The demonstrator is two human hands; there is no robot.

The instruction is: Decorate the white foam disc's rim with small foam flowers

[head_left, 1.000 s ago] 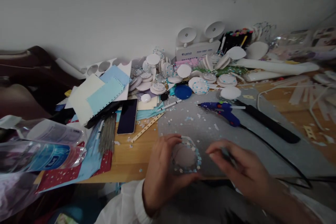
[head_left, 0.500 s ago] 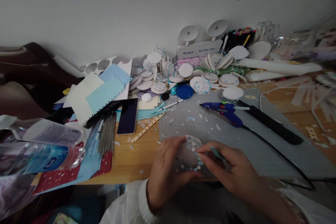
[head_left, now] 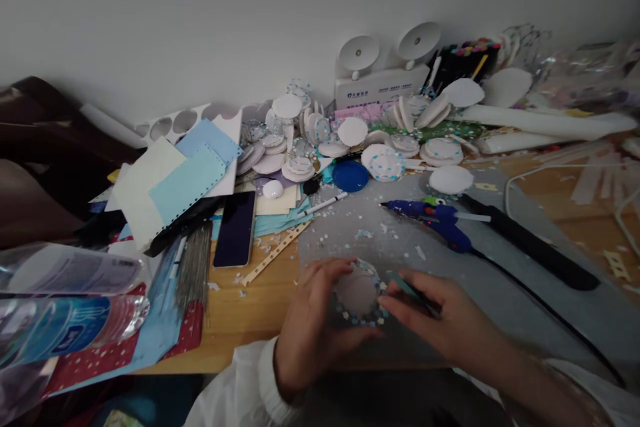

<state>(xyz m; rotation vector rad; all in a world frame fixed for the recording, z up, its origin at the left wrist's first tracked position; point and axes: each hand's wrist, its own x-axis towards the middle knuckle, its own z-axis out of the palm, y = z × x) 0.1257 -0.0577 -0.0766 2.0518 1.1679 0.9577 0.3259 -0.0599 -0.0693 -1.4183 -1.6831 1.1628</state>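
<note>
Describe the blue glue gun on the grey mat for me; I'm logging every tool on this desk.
The glue gun is bright blue plastic, lying on its side on the grey mat, nozzle pointing left, handle angled toward the lower right. A pale glue stick protrudes from its back, and a black cord trails off to the right. A small green detail sits on top. Neither hand touches it; paper confetti lies scattered near it.

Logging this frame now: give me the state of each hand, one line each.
Left hand: curled around the round white disc, holding it.
Right hand: pinched shut on a thin teal tool at the disc's rim.
</note>
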